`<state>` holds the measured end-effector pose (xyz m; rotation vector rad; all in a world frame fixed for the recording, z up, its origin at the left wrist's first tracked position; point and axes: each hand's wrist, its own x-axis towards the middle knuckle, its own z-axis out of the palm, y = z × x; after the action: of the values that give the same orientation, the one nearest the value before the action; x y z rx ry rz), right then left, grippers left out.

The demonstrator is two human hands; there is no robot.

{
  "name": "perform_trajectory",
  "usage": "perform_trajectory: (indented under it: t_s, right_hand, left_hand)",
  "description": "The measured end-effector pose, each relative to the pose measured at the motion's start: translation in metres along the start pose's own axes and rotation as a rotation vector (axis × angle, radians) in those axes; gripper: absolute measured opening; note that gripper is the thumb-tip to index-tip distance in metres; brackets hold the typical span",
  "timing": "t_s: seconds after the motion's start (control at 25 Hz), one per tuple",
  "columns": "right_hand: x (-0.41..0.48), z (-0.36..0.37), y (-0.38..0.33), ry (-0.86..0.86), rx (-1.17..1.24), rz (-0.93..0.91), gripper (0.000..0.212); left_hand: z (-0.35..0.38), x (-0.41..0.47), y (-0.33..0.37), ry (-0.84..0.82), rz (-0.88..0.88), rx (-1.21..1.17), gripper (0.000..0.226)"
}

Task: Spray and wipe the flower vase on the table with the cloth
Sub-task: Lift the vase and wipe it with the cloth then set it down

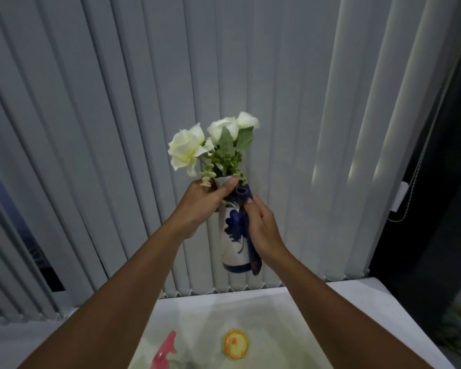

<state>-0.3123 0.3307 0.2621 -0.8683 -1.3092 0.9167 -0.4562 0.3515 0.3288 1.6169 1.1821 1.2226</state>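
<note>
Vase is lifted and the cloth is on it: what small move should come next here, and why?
Probably slide the right hand with the dark blue cloth down the vase toward its blue base band. The left hand grips the neck below the white flowers, holding the vase off the table, and the cloth covers only its right side. The pink spray bottle stands unused.

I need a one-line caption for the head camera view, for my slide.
Left hand holds the flower vase aloft while right hand wipes it with a blue cloth.
</note>
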Motion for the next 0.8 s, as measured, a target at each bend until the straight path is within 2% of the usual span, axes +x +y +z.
perform_trajectory:
  t_s: [0.08, 0.16, 0.28, 0.36, 0.48, 0.6, 0.68, 0.8]
  right_hand:
    - [-0.010, 0.001, 0.010, -0.004, 0.016, 0.059, 0.030]
    - [-0.028, 0.002, 0.027, 0.039, 0.076, 0.269, 0.043]
    - [-0.052, 0.008, 0.040, 0.132, 0.409, 0.650, 0.049]
    - [-0.058, 0.013, 0.037, 0.158, 0.637, 0.745, 0.049]
    - [-0.063, 0.026, 0.035, 0.274, 0.732, 0.717, 0.044]
    - [-0.067, 0.039, 0.032, 0.432, 0.624, 0.550, 0.026]
    - [-0.074, 0.046, 0.026, 0.479, 0.460, 0.416, 0.022]
    - [-0.086, 0.053, 0.020, 0.426, 0.132, 0.241, 0.027]
  left_hand:
    - [-0.004, 0.001, 0.002, 0.018, 0.015, -0.015, 0.027]
    - [-0.010, 0.000, 0.001, 0.037, 0.004, -0.040, 0.033]
    - [-0.011, -0.003, -0.003, 0.021, -0.027, -0.080, 0.043]
    - [-0.007, -0.007, -0.007, 0.021, -0.039, -0.095, 0.032]
    - [0.002, -0.013, -0.013, 0.059, -0.031, -0.115, 0.018]
    - [0.010, -0.018, -0.016, 0.111, 0.011, 0.004, 0.040]
    - [0.014, -0.022, -0.011, 0.220, 0.017, 0.100, 0.052]
    - [0.010, -0.020, -0.004, 0.252, -0.026, 0.065, 0.042]
